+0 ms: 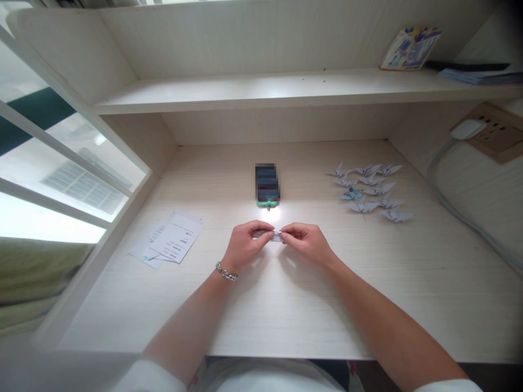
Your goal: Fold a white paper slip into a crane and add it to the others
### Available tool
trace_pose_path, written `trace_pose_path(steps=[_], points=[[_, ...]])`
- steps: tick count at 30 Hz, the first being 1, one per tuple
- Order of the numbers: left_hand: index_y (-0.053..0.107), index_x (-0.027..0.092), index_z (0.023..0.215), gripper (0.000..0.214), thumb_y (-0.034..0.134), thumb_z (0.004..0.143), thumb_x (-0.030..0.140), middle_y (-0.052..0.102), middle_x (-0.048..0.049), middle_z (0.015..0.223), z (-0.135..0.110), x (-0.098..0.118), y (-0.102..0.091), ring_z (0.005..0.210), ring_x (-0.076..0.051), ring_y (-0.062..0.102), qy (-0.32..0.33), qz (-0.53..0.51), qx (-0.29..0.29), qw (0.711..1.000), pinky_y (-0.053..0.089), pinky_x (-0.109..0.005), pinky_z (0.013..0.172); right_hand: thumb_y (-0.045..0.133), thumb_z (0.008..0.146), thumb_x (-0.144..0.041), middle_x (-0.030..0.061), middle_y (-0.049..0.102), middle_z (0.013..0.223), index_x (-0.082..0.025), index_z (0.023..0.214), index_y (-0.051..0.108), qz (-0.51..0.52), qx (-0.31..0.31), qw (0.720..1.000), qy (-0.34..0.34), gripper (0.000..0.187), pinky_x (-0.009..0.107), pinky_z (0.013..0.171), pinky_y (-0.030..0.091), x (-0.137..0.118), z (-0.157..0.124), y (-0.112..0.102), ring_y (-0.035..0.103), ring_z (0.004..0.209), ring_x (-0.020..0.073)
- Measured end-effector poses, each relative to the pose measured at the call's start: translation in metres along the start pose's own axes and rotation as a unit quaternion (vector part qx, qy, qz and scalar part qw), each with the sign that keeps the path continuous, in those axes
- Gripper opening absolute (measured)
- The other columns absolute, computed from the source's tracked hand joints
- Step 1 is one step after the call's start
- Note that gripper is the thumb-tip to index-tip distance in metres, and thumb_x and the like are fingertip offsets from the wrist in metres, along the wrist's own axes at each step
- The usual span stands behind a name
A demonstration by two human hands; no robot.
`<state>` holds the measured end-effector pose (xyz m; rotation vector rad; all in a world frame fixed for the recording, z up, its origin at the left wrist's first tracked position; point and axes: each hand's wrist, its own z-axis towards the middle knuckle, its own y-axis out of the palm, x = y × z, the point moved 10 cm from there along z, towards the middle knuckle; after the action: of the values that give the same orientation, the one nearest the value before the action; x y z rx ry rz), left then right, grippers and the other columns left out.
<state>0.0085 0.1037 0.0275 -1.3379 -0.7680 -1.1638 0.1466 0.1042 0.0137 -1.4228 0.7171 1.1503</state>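
Between my two hands, just above the desk, is a small folded piece of white paper [277, 237]. My left hand [248, 243], with a chain bracelet [226, 272] at its wrist, pinches the paper's left side between thumb and fingers. From the other side my right hand [305, 242] pinches the right end. Most of the paper is hidden by the fingers, so its folded shape is unclear. Right beyond the hands lies a dark, pixelated phone-like object [267, 182] with a green fitting [268, 203] at its near end. Bright light falls on the desk there.
Several folded paper cranes [379, 189], one of them blue [352, 193], stand at the right. Printed paper sheets [175, 239] lie at the left. A shelf [245, 92] overhangs the desk's back, and a grey cable [449, 209] runs down the right side from a socket [496, 133].
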Motion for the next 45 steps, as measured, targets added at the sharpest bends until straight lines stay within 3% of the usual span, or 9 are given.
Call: trace_pose_path(steps=[8,16,31,40,45], points=[[0.068,0.016,0.080,0.014,0.062,0.075,0.027,0.070,-0.0054,0.083,0.000,0.003,0.002,0.077,-0.016,0.065,0.002,0.014,-0.006,1.000,0.053,-0.026,0.073,0.056,0.076,-0.021,0.0031,0.070,0.078,-0.019,0.080,0.070,0.018,-0.017,1.000,0.009,0.015,0.026,0.066,0.046,0.002,0.000,0.002,0.063,0.073,0.0168],[0.068,0.016,0.080,0.014,0.062,0.075,0.028,0.070,-0.0054,0.083,-0.001,0.002,-0.001,0.077,-0.016,0.066,0.002,0.007,0.003,1.000,0.053,-0.026,0.073,0.052,0.079,-0.029,0.0046,0.066,0.078,-0.016,0.080,0.068,0.133,-0.035,0.988,0.070,0.021,0.028,0.063,0.049,0.016,0.004,0.010,0.062,0.067,0.0163],[0.063,0.013,0.081,0.021,0.069,0.069,0.030,0.067,-0.0075,0.082,0.000,-0.005,0.002,0.078,-0.017,0.064,-0.018,-0.075,0.009,0.997,0.054,-0.030,0.074,0.054,0.081,-0.032,0.0034,0.066,0.078,-0.018,0.083,0.064,-0.009,-0.030,0.999,-0.023,0.016,0.026,0.064,0.045,-0.009,-0.001,0.007,0.059,0.071,0.0154],[0.062,0.012,0.101,0.027,0.062,0.075,0.021,0.069,-0.0116,0.094,0.000,-0.009,0.011,0.089,-0.020,0.066,-0.048,-0.142,-0.057,0.987,0.053,-0.035,0.082,0.052,0.081,-0.025,0.0014,0.064,0.072,-0.019,0.077,0.064,-0.059,-0.009,0.997,-0.047,0.014,0.024,0.060,0.041,-0.015,0.000,0.001,0.056,0.066,0.0141],[0.063,0.014,0.100,0.030,0.066,0.072,0.024,0.068,-0.0107,0.098,0.000,-0.008,0.009,0.091,-0.021,0.065,-0.042,-0.095,-0.060,0.993,0.053,-0.032,0.081,0.052,0.082,-0.025,0.0016,0.065,0.073,-0.019,0.078,0.064,-0.059,-0.011,0.997,-0.043,0.014,0.024,0.062,0.041,-0.015,-0.001,0.001,0.057,0.067,0.0144]])
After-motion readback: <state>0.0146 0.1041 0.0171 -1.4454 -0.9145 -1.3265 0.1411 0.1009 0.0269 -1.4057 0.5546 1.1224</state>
